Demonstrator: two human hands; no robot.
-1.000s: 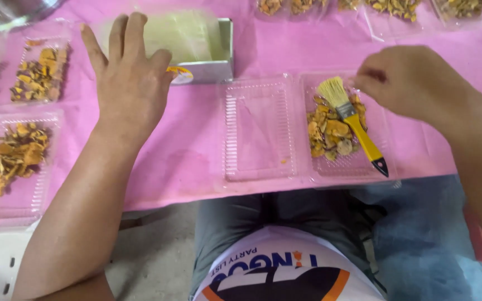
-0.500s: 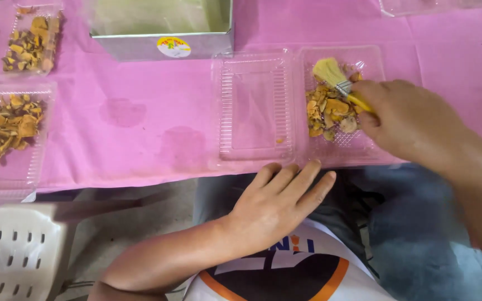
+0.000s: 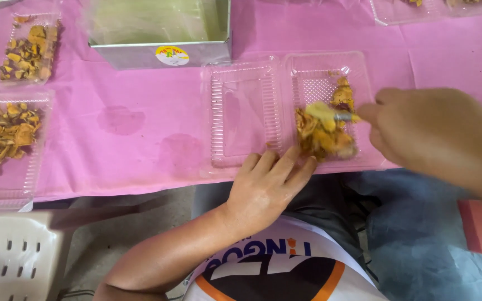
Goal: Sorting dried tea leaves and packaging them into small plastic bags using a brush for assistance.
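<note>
A clear hinged plastic container (image 3: 246, 111) lies open on the pink tablecloth (image 3: 140, 128). Its right half holds a pile of orange-brown mushroom pieces (image 3: 324, 136). My right hand (image 3: 430, 131) grips a yellow brush (image 3: 324, 114) whose bristles press into that pile. My left hand (image 3: 266, 187) rests at the table's near edge, fingers spread and touching the container's front rim, holding nothing.
A shiny metal box (image 3: 160, 30) with a round sticker stands behind the container. Two more clear trays of mushroom pieces (image 3: 6, 136) (image 3: 29, 44) lie at the left. A white perforated plastic stool (image 3: 12, 256) sits at lower left. More trays line the far right edge.
My left hand left the metal box, dropped below the table edge, then rose to the container's front rim. My right hand picked up the brush and pushed it into the mushrooms.
</note>
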